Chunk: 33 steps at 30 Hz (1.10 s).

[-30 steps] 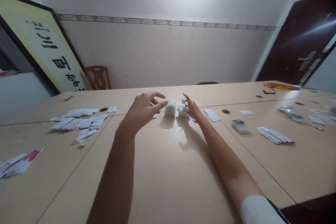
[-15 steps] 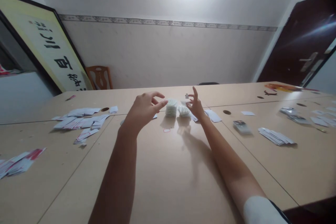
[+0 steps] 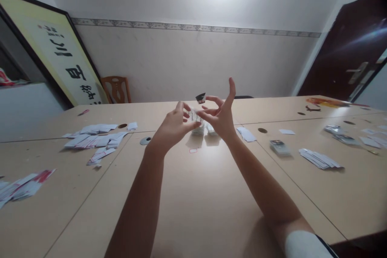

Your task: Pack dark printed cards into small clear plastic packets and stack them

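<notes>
My left hand (image 3: pixel 178 123) is closed with its thumb and fingers at a thin, clear plastic sleeve (image 3: pixel 195 115). Beside it, my right hand (image 3: pixel 222 115) has its thumb tip close to the same sleeve and one finger raised. A small dark card (image 3: pixel 200 98) with a pale patch sits at a fingertip of my right hand. Below the hands stand two stacks of clear sleeves, a left stack (image 3: pixel 198 131) and a right stack (image 3: pixel 211 130), both partly hidden by my hands. On the table in front lies a small red-edged label (image 3: pixel 193 150).
White paper slips (image 3: pixel 93 137) are spread at left, with more slips (image 3: pixel 22 187) nearer. At right are a pack of cards in clear plastic (image 3: pixel 279 148), a fan of white strips (image 3: pixel 320 159) and further packs (image 3: pixel 341 135). A wooden chair (image 3: pixel 116 88) stands behind the table (image 3: pixel 193 205).
My hands have come together over the stacks. A clear sleeve now shows between them. My right hand moved left and up, and the small card now shows its dark face.
</notes>
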Each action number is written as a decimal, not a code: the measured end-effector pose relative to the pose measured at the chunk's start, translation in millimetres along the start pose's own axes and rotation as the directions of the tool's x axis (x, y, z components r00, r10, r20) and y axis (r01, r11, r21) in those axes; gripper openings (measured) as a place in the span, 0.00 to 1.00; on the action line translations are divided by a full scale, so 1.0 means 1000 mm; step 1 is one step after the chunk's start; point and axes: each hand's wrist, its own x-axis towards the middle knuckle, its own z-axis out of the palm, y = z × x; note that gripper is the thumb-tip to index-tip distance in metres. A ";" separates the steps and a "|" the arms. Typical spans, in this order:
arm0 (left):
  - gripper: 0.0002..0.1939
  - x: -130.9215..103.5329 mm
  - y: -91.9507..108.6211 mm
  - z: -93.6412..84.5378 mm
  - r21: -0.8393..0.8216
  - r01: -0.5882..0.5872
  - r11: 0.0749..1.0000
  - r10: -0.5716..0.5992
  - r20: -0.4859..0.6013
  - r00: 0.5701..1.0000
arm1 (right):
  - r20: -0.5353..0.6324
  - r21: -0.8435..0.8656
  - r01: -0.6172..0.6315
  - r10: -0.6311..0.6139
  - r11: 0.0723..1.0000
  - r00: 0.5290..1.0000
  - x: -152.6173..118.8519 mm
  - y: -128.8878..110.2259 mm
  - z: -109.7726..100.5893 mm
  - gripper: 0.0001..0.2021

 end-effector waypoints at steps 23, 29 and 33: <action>0.25 0.009 0.012 -0.004 -0.895 -0.104 0.434 -0.159 -0.190 0.969 | 0.091 -0.051 0.345 -0.340 0.937 0.936 -0.012 -0.023 0.007 0.53; 0.18 0.007 0.013 -0.001 -0.732 -0.232 0.641 -0.079 -0.363 0.928 | 0.024 -0.007 0.243 -0.243 0.970 0.970 -0.012 -0.021 0.007 0.33; 0.07 0.007 0.009 0.000 -0.585 -0.241 0.774 -0.019 -0.403 0.915 | -0.109 0.043 0.155 -0.149 0.987 0.983 -0.008 -0.023 0.002 0.13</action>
